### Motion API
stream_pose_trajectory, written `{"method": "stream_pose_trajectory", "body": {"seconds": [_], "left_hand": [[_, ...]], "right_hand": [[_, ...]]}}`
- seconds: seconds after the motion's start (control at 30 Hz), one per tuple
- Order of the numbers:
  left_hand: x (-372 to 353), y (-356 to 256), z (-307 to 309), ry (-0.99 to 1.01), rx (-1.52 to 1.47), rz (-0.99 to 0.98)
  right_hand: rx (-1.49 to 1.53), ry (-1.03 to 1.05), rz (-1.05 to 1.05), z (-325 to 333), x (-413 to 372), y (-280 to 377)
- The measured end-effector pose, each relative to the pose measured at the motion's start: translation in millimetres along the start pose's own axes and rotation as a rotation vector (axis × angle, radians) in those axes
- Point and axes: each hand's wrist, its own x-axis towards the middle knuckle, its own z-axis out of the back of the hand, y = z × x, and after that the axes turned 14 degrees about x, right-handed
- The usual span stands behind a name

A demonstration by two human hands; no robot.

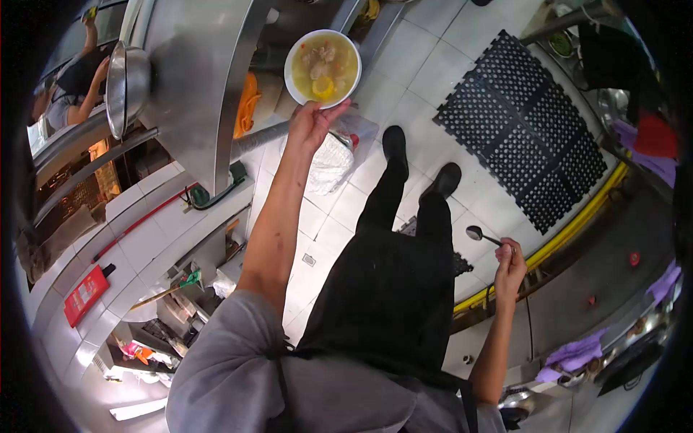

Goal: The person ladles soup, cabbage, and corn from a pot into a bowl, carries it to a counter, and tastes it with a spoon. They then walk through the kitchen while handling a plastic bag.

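Observation:
A white bowl of yellowish soup, with pieces of meat and a yellow chunk in it, is held out at the upper middle. My left hand grips its lower rim from beneath, fingers spread along the underside. On the right, my right hand is closed around the handle of a dark spoon, whose bowl points up and left. The spoon and the soup bowl are well apart.
Black perforated mats lie on the tiled floor. A metal counter stands left of the bowl, with a large metal bowl by it. Another person is at upper left. Purple cloths lie at lower right.

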Motion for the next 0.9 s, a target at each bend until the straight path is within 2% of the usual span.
{"method": "stream_pose_trajectory", "body": {"seconds": [0.27,0.37,0.47,0.77,0.87,0.9], "left_hand": [[55,-13,28,-0.083,-0.057,-0.03],[66,-12,33,-0.03,-0.112,-0.036],[79,-11,36,-0.027,-0.023,-0.105],[108,-26,60,-0.04,-0.076,-0.129],[111,-35,61,-0.061,-0.083,-0.135],[114,-36,63,-0.075,-0.101,-0.136]], "right_hand": [[-0.09,0.08,0.037,-34,50,2],[-0.079,0.083,0.039,-47,64,5],[-0.087,0.1,0.036,-54,74,7],[-0.08,0.135,0.011,-76,87,20],[-0.189,0.192,0.043,-87,97,34],[-0.223,0.225,0.112,-94,103,40]]}}
